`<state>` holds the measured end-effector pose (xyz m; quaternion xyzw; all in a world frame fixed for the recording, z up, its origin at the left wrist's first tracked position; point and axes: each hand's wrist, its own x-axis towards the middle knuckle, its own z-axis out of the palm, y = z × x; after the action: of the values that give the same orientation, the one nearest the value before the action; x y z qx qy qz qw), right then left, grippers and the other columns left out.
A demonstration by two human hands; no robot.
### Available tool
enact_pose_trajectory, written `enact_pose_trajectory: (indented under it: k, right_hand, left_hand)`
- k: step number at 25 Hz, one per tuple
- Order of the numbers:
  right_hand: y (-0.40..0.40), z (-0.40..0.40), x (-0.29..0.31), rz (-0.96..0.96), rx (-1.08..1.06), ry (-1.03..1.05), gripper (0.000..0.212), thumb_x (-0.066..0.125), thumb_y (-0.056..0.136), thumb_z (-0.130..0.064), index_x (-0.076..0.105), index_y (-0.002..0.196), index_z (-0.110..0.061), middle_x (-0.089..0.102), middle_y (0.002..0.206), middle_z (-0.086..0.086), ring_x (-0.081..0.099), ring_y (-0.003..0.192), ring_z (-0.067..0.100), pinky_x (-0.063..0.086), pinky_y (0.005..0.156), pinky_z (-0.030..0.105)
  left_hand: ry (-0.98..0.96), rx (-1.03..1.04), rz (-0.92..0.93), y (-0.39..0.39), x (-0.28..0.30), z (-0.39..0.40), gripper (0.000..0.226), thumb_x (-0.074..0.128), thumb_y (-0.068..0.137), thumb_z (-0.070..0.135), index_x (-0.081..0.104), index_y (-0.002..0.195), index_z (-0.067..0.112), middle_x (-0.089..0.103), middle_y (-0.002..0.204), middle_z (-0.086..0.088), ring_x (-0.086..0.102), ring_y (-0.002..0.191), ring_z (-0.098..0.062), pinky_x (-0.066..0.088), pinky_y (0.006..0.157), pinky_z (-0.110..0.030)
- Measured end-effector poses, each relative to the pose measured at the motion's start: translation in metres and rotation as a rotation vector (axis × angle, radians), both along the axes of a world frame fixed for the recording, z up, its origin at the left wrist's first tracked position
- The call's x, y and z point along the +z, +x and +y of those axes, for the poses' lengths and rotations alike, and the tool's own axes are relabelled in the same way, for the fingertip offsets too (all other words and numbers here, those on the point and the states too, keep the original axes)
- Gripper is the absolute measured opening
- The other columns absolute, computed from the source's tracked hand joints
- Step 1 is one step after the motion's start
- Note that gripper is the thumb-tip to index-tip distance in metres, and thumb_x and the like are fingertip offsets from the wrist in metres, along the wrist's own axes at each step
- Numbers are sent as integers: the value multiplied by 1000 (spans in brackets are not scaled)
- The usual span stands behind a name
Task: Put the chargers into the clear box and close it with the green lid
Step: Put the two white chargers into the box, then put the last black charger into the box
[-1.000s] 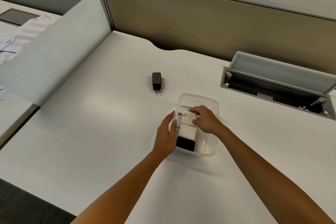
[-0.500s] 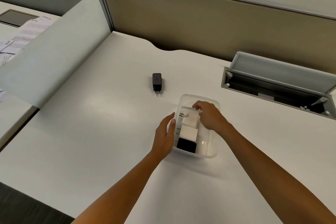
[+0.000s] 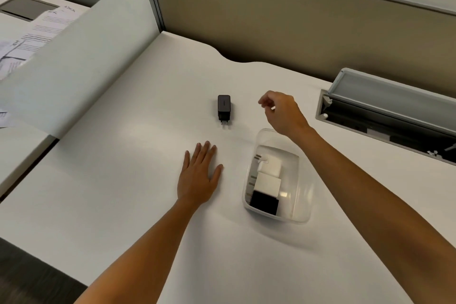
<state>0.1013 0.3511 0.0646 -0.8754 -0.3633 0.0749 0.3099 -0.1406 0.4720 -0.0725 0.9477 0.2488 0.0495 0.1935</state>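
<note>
Left hand (image 3: 198, 175) is lying flat and empty on the worktop (image 3: 118, 180). Black charger (image 3: 223, 108) is sitting loose beyond it. Right hand (image 3: 281, 112) is hovering, fingers loosely curled, holding nothing. Clear box (image 3: 299, 195) is blurring its three chargers together.

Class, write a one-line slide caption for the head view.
Right hand reaches toward black charger; left hand flat beside clear box.
</note>
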Motion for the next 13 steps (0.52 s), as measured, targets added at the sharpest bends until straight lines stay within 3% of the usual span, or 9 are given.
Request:
enact_pose_trajectory:
  k: [5, 9, 11, 13]
  right_hand:
    - [10, 72, -19, -42, 311, -343, 50, 46, 85, 10, 53, 128, -15, 56, 131, 5, 55, 116, 28, 49, 95, 42]
    - [16, 111, -36, -159, 498, -507, 79, 50, 79, 23, 42, 144, -19, 33, 156, 2, 37, 140, 26, 42, 107, 38]
    - [20, 118, -43, -230, 535, -575, 77, 54, 79, 21, 44, 143, -19, 33, 156, 2, 38, 139, 27, 43, 106, 40]
    - [23, 121, -47, -364, 538, -597, 62, 59, 81, 13, 51, 135, -16, 44, 145, 5, 49, 124, 30, 48, 97, 43]
  left_hand:
    - [17, 12, 23, 2, 2, -1, 63, 23, 101, 55, 17, 157, 28, 11, 166, 7, 1, 154, -12, 6, 126, -43]
    - [14, 17, 30, 3, 3, -1, 64, 23, 101, 55, 18, 157, 27, 12, 166, 6, 1, 154, -12, 5, 126, -43]
    - [12, 17, 32, 3, 3, -1, 64, 22, 100, 55, 17, 158, 27, 11, 167, 6, 0, 154, -12, 4, 126, -43]
    - [11, 20, 33, 3, 1, 0, 64, 22, 101, 56, 16, 158, 28, 10, 167, 7, -2, 154, -11, 2, 126, -41]
